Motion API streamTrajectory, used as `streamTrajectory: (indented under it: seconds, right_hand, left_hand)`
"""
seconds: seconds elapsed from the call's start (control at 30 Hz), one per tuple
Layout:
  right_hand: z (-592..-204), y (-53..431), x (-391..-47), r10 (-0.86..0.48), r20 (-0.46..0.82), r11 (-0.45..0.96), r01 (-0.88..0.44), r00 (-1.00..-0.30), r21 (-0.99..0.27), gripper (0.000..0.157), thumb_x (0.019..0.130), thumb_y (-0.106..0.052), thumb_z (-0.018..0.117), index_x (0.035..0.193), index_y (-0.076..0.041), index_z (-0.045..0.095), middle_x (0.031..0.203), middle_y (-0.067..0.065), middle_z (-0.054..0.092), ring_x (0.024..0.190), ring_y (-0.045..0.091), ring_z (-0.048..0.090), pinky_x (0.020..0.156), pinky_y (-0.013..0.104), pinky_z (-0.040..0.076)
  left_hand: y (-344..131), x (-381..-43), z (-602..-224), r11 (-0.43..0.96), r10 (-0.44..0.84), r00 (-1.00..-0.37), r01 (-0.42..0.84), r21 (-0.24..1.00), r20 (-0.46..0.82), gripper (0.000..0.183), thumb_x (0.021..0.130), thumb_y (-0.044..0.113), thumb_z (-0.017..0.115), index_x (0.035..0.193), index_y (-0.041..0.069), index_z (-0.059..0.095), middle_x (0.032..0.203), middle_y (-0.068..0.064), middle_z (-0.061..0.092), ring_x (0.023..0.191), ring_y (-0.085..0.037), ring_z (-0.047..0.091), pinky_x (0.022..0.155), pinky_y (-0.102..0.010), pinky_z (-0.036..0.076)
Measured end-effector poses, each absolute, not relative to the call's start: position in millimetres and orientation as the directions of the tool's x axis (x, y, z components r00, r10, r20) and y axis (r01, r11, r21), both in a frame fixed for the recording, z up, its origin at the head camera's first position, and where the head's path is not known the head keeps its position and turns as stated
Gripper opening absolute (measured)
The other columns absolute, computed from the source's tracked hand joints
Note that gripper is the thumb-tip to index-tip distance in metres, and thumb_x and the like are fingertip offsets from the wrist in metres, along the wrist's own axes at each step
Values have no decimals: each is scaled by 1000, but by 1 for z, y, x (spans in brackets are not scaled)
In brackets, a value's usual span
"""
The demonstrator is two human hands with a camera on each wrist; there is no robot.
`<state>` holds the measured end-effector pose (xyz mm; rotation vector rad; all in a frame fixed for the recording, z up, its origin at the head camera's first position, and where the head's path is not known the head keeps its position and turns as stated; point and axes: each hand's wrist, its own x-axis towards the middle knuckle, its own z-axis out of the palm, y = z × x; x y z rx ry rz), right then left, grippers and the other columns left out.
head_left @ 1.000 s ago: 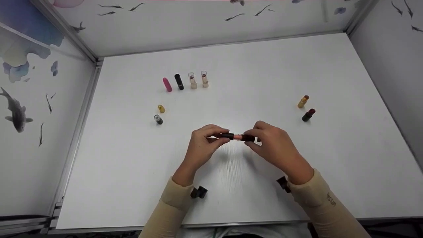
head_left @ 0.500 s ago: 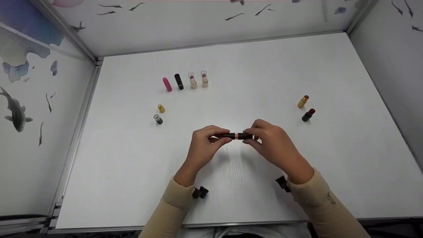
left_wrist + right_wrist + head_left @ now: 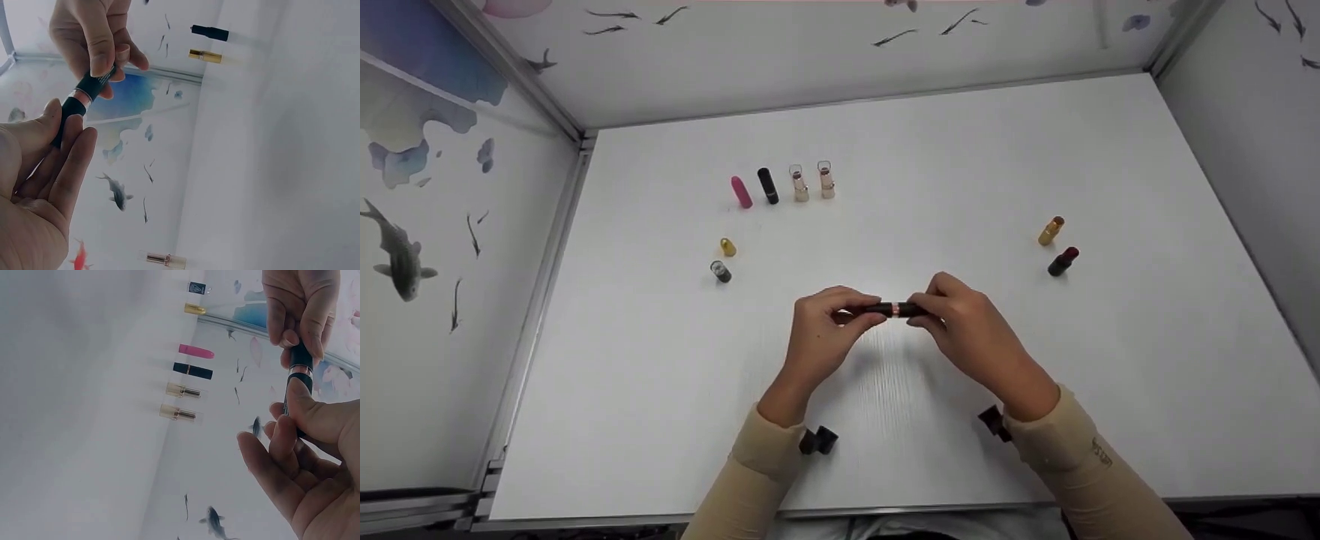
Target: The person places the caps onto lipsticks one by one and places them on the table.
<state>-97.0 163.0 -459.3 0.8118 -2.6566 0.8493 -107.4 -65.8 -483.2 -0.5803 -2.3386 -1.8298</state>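
Note:
Both hands hold a black lipstick [image 3: 895,309] level above the table, in front of the body. My left hand [image 3: 826,330] pinches its left end between thumb and fingers. At the other end, the right hand [image 3: 964,324] grips with thumb and forefinger. A narrow rose-gold band [image 3: 82,97] shows between the two black parts, which sit close together. In the right wrist view, the right thumb [image 3: 301,395] presses along the lower black part. Much of both ends is hidden by the fingers.
At the back stand a pink lipstick [image 3: 741,192], a black one [image 3: 767,186] and two clear-capped ones [image 3: 799,184]. A gold cap [image 3: 727,247] and a clear-and-dark cap [image 3: 721,271] stand left; uncapped gold [image 3: 1051,231] and dark red [image 3: 1063,262] lipsticks stand right. Panels enclose the table.
The right hand has moved slightly left towards the left hand. The lipstick's two black parts have come together, and the pinkish stretch between them has shrunk to a narrow band.

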Motion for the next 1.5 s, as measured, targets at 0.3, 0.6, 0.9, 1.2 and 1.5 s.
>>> streamTrajectory:
  seconds: [0.3, 0.6, 0.9, 1.2, 1.5]
  right_hand:
    - [-462, 164, -98, -421, 360, 677, -552, -833, -487, 18, 88, -2, 86, 105, -3, 82, 94, 7, 61, 79, 15, 66, 67, 27, 58]
    - [-459, 170, -101, -336, 365, 711, -488, -868, -506, 36, 92, -10, 86, 126, -6, 77, 117, 8, 70, 108, 23, 70, 86, 37, 60]
    - [-460, 207, -113, -284, 257, 865, -362, -924, -347, 77, 97, -39, 81, 161, -11, 48, 168, 20, 36, 158, 49, 23, 121, 71, 29]
    - [-464, 228, -112, -294, 180, 900, -335, -939, -278, 85, 97, -52, 75, 165, -14, 41, 174, 21, 25, 161, 51, 11, 121, 76, 22]
    - [-472, 236, -109, -287, 151, 904, -320, -946, -282, 83, 98, -53, 73, 164, -12, 43, 174, 21, 24, 161, 50, 10, 122, 74, 21]
  left_hand:
    - [-63, -107, -490, 169, 226, -927, 339, 926, 298, 18, 91, 11, 86, 108, 4, 83, 99, -1, 77, 92, -13, 75, 77, -30, 65]
    - [-71, -133, -466, 223, 259, -910, 382, 897, 323, 20, 94, 5, 81, 115, 6, 80, 108, -2, 74, 98, -14, 71, 85, -31, 64]
    - [-74, -213, -437, 517, 346, -896, 428, 741, 277, 20, 97, 0, 76, 117, 0, 79, 110, -10, 73, 98, -19, 69, 87, -24, 59]
    - [-59, -286, -437, 779, 387, -917, 381, 498, 97, 25, 104, 6, 70, 128, 4, 76, 122, -9, 72, 119, -24, 66, 101, -31, 54]
    - [-35, -327, -455, 886, 407, -910, 415, 209, 80, 23, 105, -5, 61, 123, -3, 76, 118, -16, 71, 115, -28, 71, 97, -29, 58]
